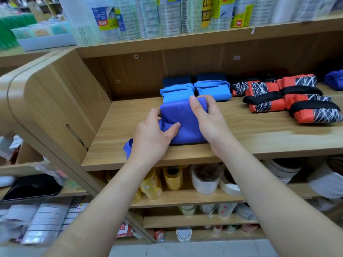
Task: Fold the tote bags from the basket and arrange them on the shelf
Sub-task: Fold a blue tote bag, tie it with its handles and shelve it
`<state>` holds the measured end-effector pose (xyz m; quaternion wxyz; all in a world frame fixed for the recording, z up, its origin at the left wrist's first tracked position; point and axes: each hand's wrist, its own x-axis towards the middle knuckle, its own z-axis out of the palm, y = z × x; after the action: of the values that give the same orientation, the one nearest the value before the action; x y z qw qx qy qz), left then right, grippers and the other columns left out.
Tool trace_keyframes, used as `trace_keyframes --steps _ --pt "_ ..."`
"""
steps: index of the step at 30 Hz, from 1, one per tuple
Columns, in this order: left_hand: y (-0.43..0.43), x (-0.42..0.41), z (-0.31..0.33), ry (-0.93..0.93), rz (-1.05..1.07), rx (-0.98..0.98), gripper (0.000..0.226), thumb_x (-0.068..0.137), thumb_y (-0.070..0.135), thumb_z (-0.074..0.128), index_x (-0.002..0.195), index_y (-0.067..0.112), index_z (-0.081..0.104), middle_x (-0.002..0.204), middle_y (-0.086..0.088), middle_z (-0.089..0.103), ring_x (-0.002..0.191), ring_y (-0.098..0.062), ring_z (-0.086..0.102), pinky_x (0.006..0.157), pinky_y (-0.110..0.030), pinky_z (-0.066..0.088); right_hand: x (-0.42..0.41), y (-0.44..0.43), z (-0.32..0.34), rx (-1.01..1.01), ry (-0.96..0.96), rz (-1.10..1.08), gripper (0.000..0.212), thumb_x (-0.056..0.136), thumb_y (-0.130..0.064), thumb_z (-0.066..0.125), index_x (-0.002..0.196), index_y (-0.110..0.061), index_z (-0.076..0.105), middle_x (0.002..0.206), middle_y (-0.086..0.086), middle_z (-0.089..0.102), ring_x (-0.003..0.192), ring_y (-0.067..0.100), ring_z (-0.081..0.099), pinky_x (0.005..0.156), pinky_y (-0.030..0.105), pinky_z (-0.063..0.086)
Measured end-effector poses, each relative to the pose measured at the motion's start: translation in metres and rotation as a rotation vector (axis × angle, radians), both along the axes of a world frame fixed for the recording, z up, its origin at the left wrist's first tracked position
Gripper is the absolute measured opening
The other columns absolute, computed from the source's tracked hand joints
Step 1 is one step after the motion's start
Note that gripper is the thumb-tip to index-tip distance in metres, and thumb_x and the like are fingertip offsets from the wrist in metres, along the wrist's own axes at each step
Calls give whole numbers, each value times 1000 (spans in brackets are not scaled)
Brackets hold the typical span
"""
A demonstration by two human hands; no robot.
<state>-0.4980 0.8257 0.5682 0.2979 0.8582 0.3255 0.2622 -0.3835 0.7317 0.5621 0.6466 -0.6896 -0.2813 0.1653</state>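
On wooden store shelf point(241, 134), near front edge: left hand point(152, 138) and right hand point(207, 119), fingers curled, both grip folded purple tote bag point(179, 113).

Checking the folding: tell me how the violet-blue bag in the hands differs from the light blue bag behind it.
The violet-blue bag is darker than the light blue bag. The light blue bag has its strap wrapped round it; the violet-blue bag's strap hangs loose off the shelf front. Left hand and right hand grip the violet-blue bag; the light blue bag lies untouched. Both are plain fabric on one shelf.
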Motion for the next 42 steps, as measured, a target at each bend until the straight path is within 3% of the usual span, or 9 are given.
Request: trace_keyframes --steps 6,10,16,21,25,29,32,38,42 --pt "5 -3 10 103 -172 8 51 91 38 64 135 27 41 114 14 53 100 -7 51 82 -25 40 -4 -5 -6 162 -228 -27 24 102 -22 48 125 -22 53 119 -18 54 108 4 52 97 22 42" --pt "-4 -1 5 -43 -220 -195 47 93 19 64 134 23 41 111 14 56 92 6 53 77 -3 41 -12 -8 -4 210 -105 -28 28 96 -31 46 118 -20 57 100 -17 55 84 -6 49 78 9 40" --pt "-15 -1 -9 -138 -213 -17 53 87 13 68 129 20 37 106 5 59 100 -21 60 91 -44 49 -18 0 1 215 -42 -291 25 95 -24 39 96 -21 64 85 -13 59 78 -5 52 72 14 40" --pt "-11 -5 -3 -139 -340 -159 44 89 8 66 123 27 46 108 24 57 104 6 54 94 -16 42 -24 0 3 320 -225 -381 28 82 -8 33 83 -11 60 64 -8 50 61 1 45 60 17 36" --pt "-14 -6 -3 -157 -331 -61 33 88 4 66 113 17 47 96 20 57 91 9 55 78 -6 40 -18 -7 10 277 -358 -232 31 81 -2 34 87 -11 63 76 -6 56 73 1 50 70 13 39" --pt "-14 -7 0 -143 -343 70 31 84 8 60 108 16 43 91 10 58 88 -17 61 79 -39 50 -6 -33 38 -318 -767 155 45 94 -49 33 112 -22 63 97 -5 61 92 7 54 81 26 42" --pt "-17 -7 3 -73 -355 120 36 81 6 54 115 15 43 97 1 60 91 -23 60 78 -47 51 -4 -40 55 -741 -1103 277 62 83 -75 23 103 -26 53 84 -8 58 79 14 55 73 39 49" --pt "5 -35 8 46 -316 391 61 82 25 74 136 30 45 123 11 52 111 -8 51 92 -28 44 22 -46 49 -568 -1187 227 52 88 -69 32 84 -23 55 72 -6 55 72 20 52 64 38 40" --pt "31 -68 16 -76 -411 290 21 76 36 73 86 18 76 80 6 67 75 -10 61 67 -30 49 41 -62 46 -405 -1055 222 53 85 -71 49 70 -21 55 55 -8 50 55 10 48 54 32 33"
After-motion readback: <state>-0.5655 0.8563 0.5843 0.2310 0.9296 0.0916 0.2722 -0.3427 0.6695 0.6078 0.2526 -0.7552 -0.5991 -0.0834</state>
